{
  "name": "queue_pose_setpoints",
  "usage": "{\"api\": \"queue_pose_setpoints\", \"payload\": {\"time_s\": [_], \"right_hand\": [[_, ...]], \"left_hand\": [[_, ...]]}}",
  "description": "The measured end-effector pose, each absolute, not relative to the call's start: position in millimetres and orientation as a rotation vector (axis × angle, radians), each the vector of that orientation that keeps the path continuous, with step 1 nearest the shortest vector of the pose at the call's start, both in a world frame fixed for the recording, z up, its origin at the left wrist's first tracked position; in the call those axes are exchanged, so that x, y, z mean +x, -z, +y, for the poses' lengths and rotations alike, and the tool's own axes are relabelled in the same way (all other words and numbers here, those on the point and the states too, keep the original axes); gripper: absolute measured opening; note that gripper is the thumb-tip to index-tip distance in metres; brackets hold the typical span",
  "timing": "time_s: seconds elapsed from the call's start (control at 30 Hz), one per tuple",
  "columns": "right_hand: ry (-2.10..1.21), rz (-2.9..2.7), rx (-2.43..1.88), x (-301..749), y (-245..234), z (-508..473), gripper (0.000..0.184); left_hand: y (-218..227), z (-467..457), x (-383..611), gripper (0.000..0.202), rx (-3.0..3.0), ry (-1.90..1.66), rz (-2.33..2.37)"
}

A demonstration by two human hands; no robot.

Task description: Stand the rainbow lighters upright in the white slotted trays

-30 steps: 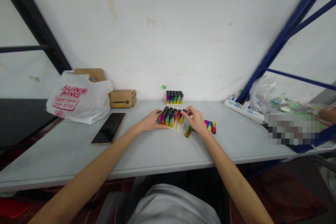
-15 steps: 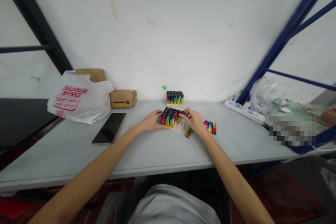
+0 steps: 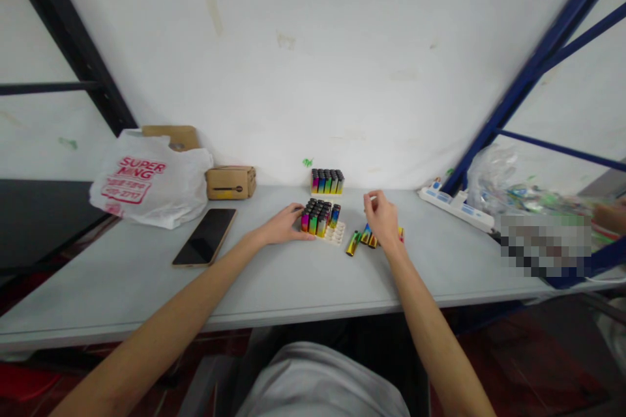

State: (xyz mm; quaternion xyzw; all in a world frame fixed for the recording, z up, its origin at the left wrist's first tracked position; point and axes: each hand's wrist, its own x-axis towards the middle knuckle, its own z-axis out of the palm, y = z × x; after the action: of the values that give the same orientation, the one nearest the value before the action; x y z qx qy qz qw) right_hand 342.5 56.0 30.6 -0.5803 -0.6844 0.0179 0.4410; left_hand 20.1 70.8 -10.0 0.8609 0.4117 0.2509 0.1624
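Note:
A white tray [image 3: 334, 236] on the table holds several upright lighters [image 3: 317, 216] with black tops and rainbow-coloured bodies. Bare slots show on its right side. My left hand [image 3: 285, 224] grips the tray's left side, thumb at the front and fingers behind. One blue lighter [image 3: 335, 215] stands a little apart from the packed rows. My right hand [image 3: 383, 216] is to the right of the tray, above loose lighters [image 3: 366, 235] that lie on the table. Its fingers are loosely curled, thumb apart, with nothing visible in them. A single gold-green lighter [image 3: 353, 244] lies closer to the tray.
Behind, a second full lighter tray [image 3: 327, 182] stands against the wall. On the left are a phone [image 3: 205, 237], a small cardboard box [image 3: 231, 182] and a white plastic bag [image 3: 151, 179]. A power strip [image 3: 456, 210] and a blue frame [image 3: 518, 75] border the right.
My right hand has left the tray and moved right, over the loose lighters. A lighter it was handling now stands in the tray. My left hand stays in place.

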Motion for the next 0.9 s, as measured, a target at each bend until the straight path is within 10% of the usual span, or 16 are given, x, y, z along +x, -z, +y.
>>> {"api": "queue_pose_setpoints", "payload": {"time_s": [0.3,0.9], "right_hand": [[-0.03,-1.815,-1.973,371,-18,60,0.024],[-0.283,-1.955,-1.224,355,-17,65,0.037]], "left_hand": [[9,71,21,0.086,2.446,-0.704,1.181],[10,70,20,0.086,2.448,-0.693,1.199]]}}
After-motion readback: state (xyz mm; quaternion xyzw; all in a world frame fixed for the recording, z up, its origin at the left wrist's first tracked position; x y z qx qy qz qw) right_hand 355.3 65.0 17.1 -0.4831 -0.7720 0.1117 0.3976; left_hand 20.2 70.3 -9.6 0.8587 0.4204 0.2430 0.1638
